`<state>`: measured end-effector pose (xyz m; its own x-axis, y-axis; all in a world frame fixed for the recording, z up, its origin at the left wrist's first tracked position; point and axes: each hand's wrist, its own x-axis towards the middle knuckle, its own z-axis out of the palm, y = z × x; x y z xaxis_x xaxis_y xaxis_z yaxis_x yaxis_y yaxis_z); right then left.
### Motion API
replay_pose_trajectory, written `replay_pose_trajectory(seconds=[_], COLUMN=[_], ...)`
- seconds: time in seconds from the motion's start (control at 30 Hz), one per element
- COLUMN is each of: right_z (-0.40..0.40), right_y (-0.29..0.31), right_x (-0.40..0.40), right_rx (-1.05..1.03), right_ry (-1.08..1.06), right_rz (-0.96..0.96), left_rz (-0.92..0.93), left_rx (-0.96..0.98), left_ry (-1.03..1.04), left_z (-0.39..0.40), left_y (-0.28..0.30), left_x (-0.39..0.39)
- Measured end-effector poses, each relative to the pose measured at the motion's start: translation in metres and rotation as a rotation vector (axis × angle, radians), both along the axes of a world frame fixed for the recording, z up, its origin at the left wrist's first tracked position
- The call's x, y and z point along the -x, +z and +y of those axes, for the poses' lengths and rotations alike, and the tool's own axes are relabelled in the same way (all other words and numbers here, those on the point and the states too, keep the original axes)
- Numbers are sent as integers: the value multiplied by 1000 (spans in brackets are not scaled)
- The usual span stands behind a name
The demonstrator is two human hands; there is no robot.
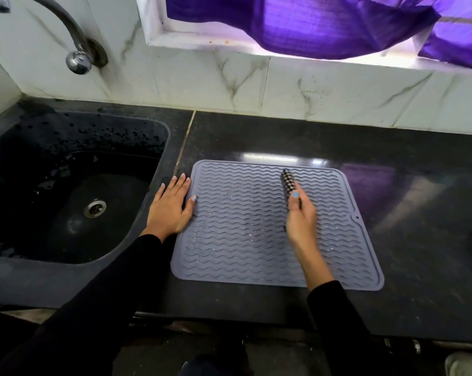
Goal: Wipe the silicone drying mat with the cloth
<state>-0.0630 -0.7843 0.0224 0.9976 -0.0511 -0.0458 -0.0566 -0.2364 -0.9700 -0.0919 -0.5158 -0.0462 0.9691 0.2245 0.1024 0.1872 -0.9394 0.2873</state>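
The wiping step is in hand: the folded cloth is pinched by the right hand fingers over the mat, whose left edge is pressed under the left hand, fingers spread. A firm stroke along the ridges is called for next.

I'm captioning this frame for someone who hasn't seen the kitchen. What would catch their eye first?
The grey wavy-ribbed silicone mat lying flat on the dark counter, right of the black sink. The right hand grips a checked cloth over the mat's far part, while the left hand rests at its left edge. Behind, purple fabric hangs glowing in the window.
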Motion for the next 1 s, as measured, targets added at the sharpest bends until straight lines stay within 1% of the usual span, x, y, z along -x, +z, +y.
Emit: replay_pose_trajectory(seconds=[0.07,0.1,0.13,0.17,0.2,0.23,0.3,0.4,0.47,0.53,0.63,0.73,0.77,0.8,0.83,0.9,0.93,1.0], right_z=[16,25,34,41,45,47,46,43,41,38,33,34,36,38,41,52,58,67], right_y=[-7,-16,-25,-36,-44,-48,-51,-51,-50,-47,-40,-27,-22,-18,-14,-13,-17,-31], right_x=[12,20,28,34,37,38,35,30,27,25,16,5,2,2,4,13,19,29], right_rx=[304,473,698,901,1012,1047,1029,1019,951,830,508,-18,-134,-152,-92,134,295,687], right_ry=[194,304,391,430,424,397,378,419,431,415,326,145,59,10,20,181,286,459], right_rz=[-135,-160,-181,-237,-299,-318,-319,-342,-322,-272,-93,90,110,98,67,-33,-79,-214], left_rz=[4,4,0,-5,-7,-6,3,29,39,48,53,57,58,58,61,67,72,80], left_rx=[4,4,2,0,-1,-2,-1,-4,-11,-15,-13,-17,-18,-19,-21,-25,-26,-31], left_ry=[3,3,3,2,0,0,3,5,6,3,0,-4,-4,-5,-7,-9,-10,-9], left_z=[0,0,-1,-1,-1,-2,-2,-3,-4,-4,-4,-5,-5,-5,-6,-6,-6,-6], left_y=[1,1,1,1,1,2,2,3,4,5,5,5,5,5,5,6,6,5], left_x=[0,0,1,1,1,1,1,1,2,2,3,3,3,3,4,4,4,4])
